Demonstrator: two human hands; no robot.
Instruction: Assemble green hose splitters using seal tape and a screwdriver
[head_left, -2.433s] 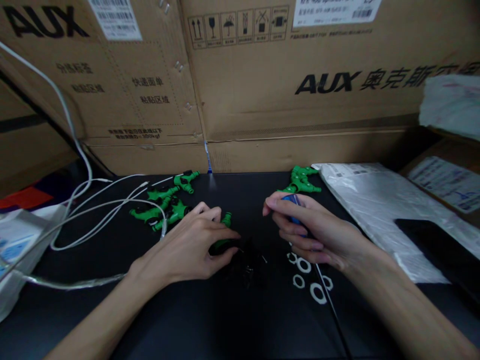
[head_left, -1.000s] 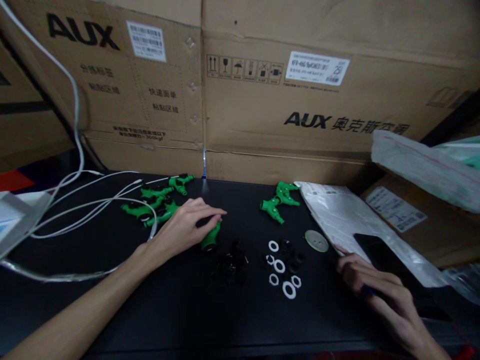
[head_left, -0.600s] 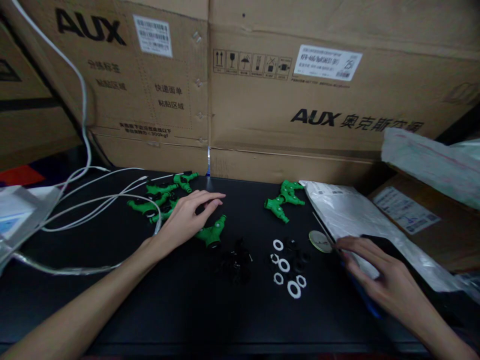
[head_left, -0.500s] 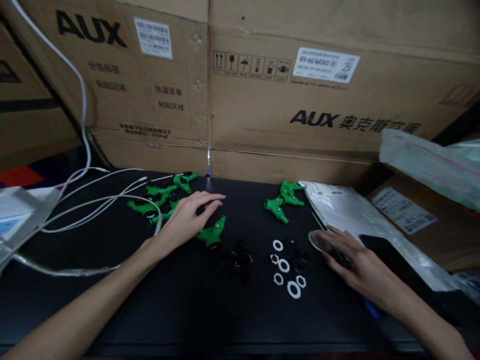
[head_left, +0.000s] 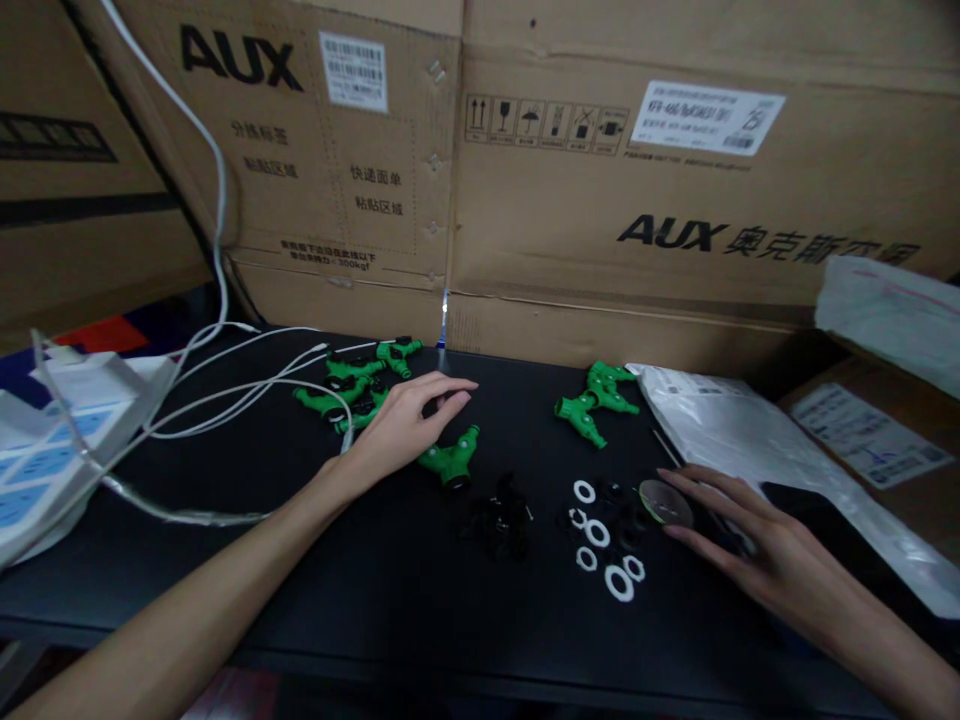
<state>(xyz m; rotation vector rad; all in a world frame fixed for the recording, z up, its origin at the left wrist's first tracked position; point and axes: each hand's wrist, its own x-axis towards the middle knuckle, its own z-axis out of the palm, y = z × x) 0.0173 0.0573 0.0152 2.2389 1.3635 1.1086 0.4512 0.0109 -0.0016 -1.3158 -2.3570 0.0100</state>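
My left hand [head_left: 405, 425] rests palm down on the dark table, fingers stretched and thumb apart, holding nothing. Beside it are green Y-shaped hose connectors: one [head_left: 451, 457] just under the thumb side, and several [head_left: 330, 402] behind the wrist. My right hand [head_left: 731, 520] has its thumb and fingers on either side of a small round, flat-topped container [head_left: 666, 503] with a greenish rim. Its lower part is hidden by the hand. White ring washers [head_left: 598, 533] lie left of that hand among dark rings, and small black parts [head_left: 501, 515] are heaped between the hands.
Two more green connectors [head_left: 592, 400] lie farther back. Tall cardboard boxes [head_left: 540, 230] wall off the rear. A white plastic bag [head_left: 720, 420] and a black flat object [head_left: 832, 545] are at right. White cables [head_left: 247, 385] and a power strip [head_left: 60, 460] occupy the left.
The view has swung left, so everything appears farther right. In my right hand the round container has turned so that its flat top faces the camera more. My left hand keeps its place.
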